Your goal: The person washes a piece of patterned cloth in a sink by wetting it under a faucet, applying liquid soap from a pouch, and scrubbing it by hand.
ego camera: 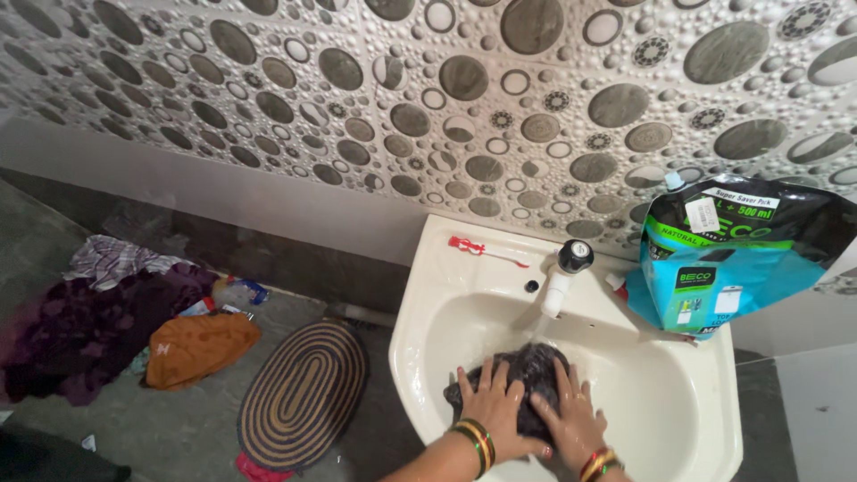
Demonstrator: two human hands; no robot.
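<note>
Wall-hung cream basin (428,295), tap (561,277) at its far rim, water running. In the bowl lies a dark wet cloth (527,370), bunched into a lump; I can tell no clear long axis or facing. My left hand (493,406) and right hand (571,415) press flat on it, fingers spread, grip apart. I judge kneading goes best with the cloth kept under the stream. Right: detergent pouch (723,259); far rim: toothbrush (486,252).

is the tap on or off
On: a stream of water falls from the tap onto the dark cloth under both hands.
</note>
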